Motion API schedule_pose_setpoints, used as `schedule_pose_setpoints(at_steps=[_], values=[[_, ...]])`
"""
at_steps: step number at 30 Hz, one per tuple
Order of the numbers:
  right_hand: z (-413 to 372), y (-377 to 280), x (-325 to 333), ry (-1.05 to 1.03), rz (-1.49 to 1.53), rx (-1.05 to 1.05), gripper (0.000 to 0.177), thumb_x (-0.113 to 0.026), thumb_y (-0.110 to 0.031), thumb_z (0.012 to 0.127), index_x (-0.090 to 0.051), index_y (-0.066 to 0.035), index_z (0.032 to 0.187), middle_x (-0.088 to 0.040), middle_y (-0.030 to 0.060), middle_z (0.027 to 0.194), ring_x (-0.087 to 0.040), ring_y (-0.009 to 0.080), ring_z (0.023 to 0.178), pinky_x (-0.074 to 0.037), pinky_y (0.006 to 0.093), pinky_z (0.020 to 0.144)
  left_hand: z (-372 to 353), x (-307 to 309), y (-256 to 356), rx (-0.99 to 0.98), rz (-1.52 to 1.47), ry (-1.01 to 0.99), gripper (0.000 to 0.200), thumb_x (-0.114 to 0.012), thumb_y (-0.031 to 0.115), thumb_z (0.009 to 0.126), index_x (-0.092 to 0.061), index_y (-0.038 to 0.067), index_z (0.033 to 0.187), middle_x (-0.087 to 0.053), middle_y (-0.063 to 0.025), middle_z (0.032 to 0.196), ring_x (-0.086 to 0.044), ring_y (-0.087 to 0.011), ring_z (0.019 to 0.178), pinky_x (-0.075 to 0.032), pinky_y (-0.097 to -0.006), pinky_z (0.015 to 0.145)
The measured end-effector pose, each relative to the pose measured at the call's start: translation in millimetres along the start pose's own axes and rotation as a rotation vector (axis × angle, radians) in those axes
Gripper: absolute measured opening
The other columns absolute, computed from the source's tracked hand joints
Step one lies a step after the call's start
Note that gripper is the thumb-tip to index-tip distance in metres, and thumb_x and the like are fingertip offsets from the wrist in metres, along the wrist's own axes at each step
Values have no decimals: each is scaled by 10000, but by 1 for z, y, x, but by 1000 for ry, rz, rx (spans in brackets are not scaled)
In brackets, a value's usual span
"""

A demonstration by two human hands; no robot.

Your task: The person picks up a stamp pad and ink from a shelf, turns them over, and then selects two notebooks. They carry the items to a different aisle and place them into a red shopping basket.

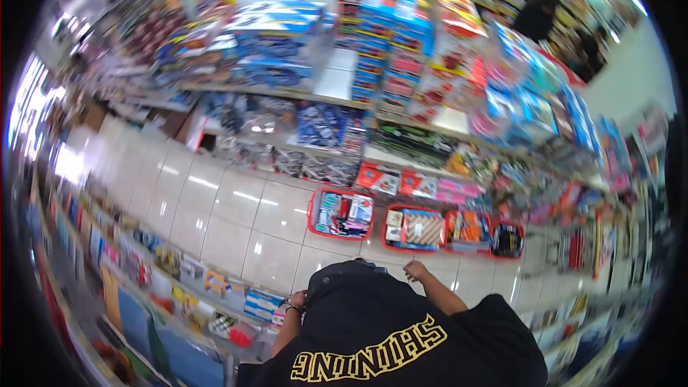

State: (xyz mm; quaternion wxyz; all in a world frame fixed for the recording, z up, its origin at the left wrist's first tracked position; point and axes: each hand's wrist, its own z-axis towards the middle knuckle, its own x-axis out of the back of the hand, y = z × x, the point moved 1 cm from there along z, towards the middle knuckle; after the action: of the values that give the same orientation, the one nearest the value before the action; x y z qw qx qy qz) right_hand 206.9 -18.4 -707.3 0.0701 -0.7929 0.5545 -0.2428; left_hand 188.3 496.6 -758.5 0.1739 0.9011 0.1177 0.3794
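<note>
My right hand (414,271) hangs in front of my black shirt (401,322), over the tiled floor. Its fingers look loosely curled in, and no object shows in them. Nearest to it is a red basket (413,247) packed with goods, on the floor and apart from the hand. My left hand (299,299) is by the shirt's left edge, close to the low shelf with blue-and-white boxes (264,305). A dark band circles that wrist. The shirt partly covers its fingers, so their state is hidden.
More filled red baskets (309,218) line the floor along a long display shelf (337,97) stacked with packaged goods. Another shelf (161,261) borders the aisle on the near left. A person in dark clothes (536,18) is at the far right. The tiled floor (222,204) runs between the shelves.
</note>
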Motion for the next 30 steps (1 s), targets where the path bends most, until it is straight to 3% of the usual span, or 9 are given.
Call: schedule_pose_setpoints(at_steps=[5,7,12,16,18,21,26,27,30], values=[[22,-34,5,-84,-181,-23,317,-667,-290,874,-627,-72,1100,-693,112,887,-690,242,728,-576,421,638,-11,10,-17,174,-270,-30,373,-553,256,881,-692,102,1190,-717,-169,1042,-682,-343,987,-525,-430,894],[36,-60,5,-127,-252,-26,316,-664,-289,874,-628,-70,1100,-692,111,886,-687,243,719,-571,422,636,-10,5,-33,26,-106,201,348,-528,237,896,-710,85,1151,-725,-178,995,-690,-324,959,-530,-414,863],[62,-143,-12,-139,-250,6,299,-654,-267,870,-643,-56,1082,-688,100,857,-660,222,673,-528,394,592,-56,47,-18,441,-965,369,394,-531,277,890,-704,-27,1072,-714,-186,1002,-680,-269,868,-523,-380,790],[158,-182,-38,-260,-330,364,187,-616,-193,895,-626,-14,945,-631,54,682,-622,181,567,-486,363,476,-74,38,-28,574,-1046,397,404,-525,306,903,-701,-16,1075,-714,-178,1009,-680,-269,854,-530,-395,758],[162,-223,-53,-227,-304,265,204,-603,-178,892,-611,-6,1001,-638,67,716,-618,184,563,-478,349,467,-72,18,-54,418,-955,421,390,-525,312,908,-704,2,1060,-712,-181,1052,-695,-294,901,-534,-425,775],[190,-268,-73,-159,-391,338,248,-605,-181,887,-592,-12,1069,-654,83,773,-619,188,570,-479,338,470,-64,8,-56,812,-952,588,375,-560,328,887,-713,15,1025,-717,-184,1034,-707,-295,927,-539,-454,782],[154,-358,-100,-256,-400,260,337,-680,-270,864,-624,-73,1131,-677,97,914,-657,223,712,-529,421,614,-67,-15,-67,658,-798,333,392,-578,343,873,-712,11,1033,-718,-194,1020,-711,-296,920,-542,-462,789],[171,-358,-105,-322,-409,837,268,-684,-279,867,-647,-83,1047,-668,92,877,-649,220,675,-526,407,580,-68,-15,-68,659,-774,294,396,-581,346,870,-712,10,1034,-718,-195,1017,-712,-296,919,-543,-463,790],[162,-393,-128,-411,-381,243,208,-635,-229,892,-630,-54,1004,-624,55,790,-614,160,613,-498,326,496,-60,-17,-79,620,-682,175,408,-592,355,862,-711,8,1039,-718,-201,1009,-714,-296,915,-544,-468,794]])
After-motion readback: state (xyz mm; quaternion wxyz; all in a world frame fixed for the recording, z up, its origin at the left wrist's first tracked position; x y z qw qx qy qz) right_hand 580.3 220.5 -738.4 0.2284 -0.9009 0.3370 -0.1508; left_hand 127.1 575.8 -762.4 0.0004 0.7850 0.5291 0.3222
